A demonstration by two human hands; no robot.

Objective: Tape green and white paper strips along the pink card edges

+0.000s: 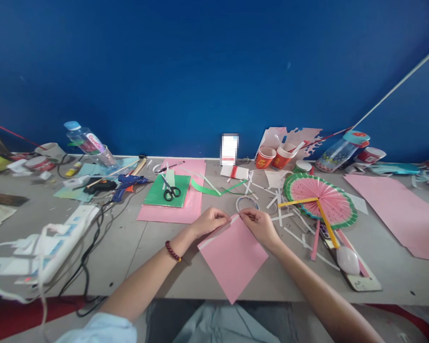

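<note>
A square sheet of pink paper (235,259) hangs cornerwise in front of me, its lowest corner reaching the table's front edge. Along its upper left edge runs a narrow white strip (217,234), which looks like double-sided tape. My left hand (211,222) pinches that edge near the top, fingers closed. At the top corner, my right hand (259,227) grips the paper between thumb and fingertips. Just beyond the fingertips lies a roll of tape (247,204), partly hidden by my right hand. Loose white strips (286,216) are scattered to the right of it.
Scissors (172,193) rest on a green paper pack (153,193). Left are a blue glue gun (128,185), a power strip (69,243) and a tilted bottle (93,143). Right are a watermelon paper fan (320,197), paper cups (265,157) and a large pink sheet (403,214).
</note>
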